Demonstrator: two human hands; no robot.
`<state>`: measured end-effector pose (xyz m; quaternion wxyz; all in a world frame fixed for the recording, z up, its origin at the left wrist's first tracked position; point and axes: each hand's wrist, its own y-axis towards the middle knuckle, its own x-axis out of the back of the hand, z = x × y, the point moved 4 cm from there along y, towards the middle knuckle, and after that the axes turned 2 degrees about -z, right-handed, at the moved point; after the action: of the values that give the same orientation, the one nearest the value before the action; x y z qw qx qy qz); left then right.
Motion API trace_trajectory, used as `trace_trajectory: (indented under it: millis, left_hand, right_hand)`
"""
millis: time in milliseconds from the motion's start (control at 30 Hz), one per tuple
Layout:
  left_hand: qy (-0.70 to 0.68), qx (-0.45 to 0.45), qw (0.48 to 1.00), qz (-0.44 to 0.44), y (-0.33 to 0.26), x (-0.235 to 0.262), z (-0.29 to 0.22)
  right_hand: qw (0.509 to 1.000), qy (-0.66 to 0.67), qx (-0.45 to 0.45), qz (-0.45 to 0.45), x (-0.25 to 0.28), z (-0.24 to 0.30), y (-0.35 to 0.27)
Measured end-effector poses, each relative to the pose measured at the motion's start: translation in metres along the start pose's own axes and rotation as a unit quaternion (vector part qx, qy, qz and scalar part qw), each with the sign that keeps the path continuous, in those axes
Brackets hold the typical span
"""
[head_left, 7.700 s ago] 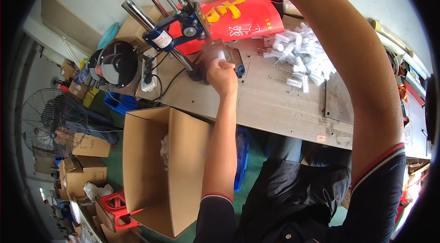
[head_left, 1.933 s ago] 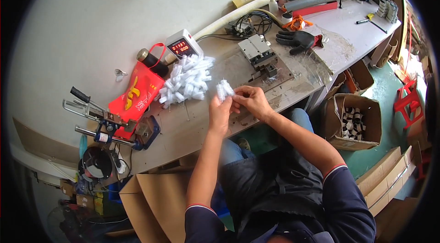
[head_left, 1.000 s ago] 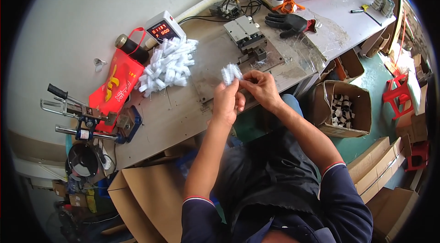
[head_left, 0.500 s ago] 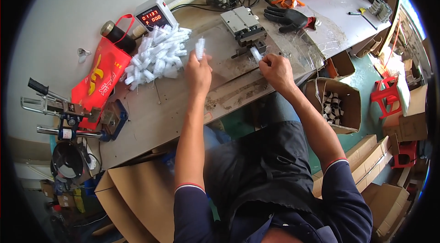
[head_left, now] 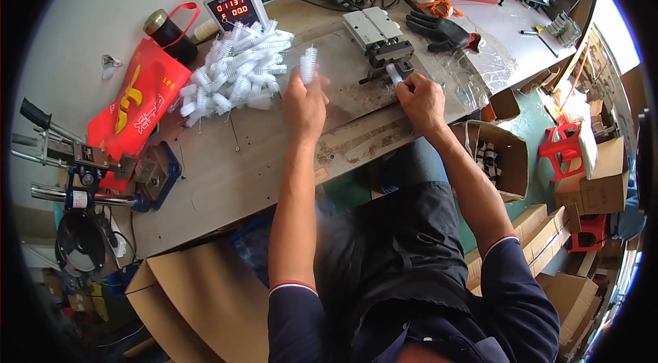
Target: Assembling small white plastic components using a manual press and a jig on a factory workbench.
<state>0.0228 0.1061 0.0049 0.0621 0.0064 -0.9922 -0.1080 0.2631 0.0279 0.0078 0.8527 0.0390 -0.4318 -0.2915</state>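
Note:
Upright in my left hand point(head_left: 305, 108) is a white ribbed tube-like piece point(head_left: 309, 65), held near its lower end, just above the bench. My right hand point(head_left: 421, 104) is closed on a second small whitish piece point(head_left: 394, 74), whose far end meets the dark jaws of a metal clamping device point(head_left: 375, 35). My fingers hide the near end of this piece. A heap of similar white ribbed pieces point(head_left: 236, 75) lies to the left of my left hand, below a counter box with a red lit display point(head_left: 236, 5).
A black glove point(head_left: 442, 31) and cables lie behind the device. At left are a red bag point(head_left: 137, 99), a dark flask point(head_left: 168, 35) and a lever press point(head_left: 89, 171). Beyond the bench edge at right stands a carton of small curved pieces point(head_left: 488, 161), near red stools point(head_left: 563, 151).
The view has shifted a little, moving the bench in the picture. Both hands keep nearly the same places over it. The piece at the jaws shows less of its ribbing now.

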Motion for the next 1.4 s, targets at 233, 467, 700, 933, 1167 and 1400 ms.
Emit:
trace_trajectory:
  millis: [233,467,700,933,1167,1400]
  left_hand:
    - [0.004,-0.005,1.000,0.004,0.001,0.002,0.001]
    - [-0.003,-0.011,1.000,-0.006,-0.001,0.001,0.002]
    - [-0.005,0.005,1.000,0.001,-0.001,0.000,0.002]
    - [-0.014,0.007,1.000,0.007,0.000,-0.002,0.001]
    - [0.204,-0.090,0.975,0.006,-0.007,-0.017,-0.008]
    - [0.300,-0.168,0.938,0.054,-0.027,-0.071,-0.027]
  right_hand:
    - [1.000,-0.001,0.009,-0.027,-0.005,0.004,-0.004]
    - [1.000,0.002,-0.016,-0.013,-0.004,0.005,0.002]
    - [0.998,0.021,-0.053,0.023,-0.003,0.003,0.008]
    - [0.996,0.061,-0.060,-0.020,0.000,0.002,0.006]
    - [0.989,0.130,-0.035,-0.053,0.001,-0.004,-0.002]
    - [0.987,0.146,-0.035,-0.063,-0.002,-0.014,-0.004]
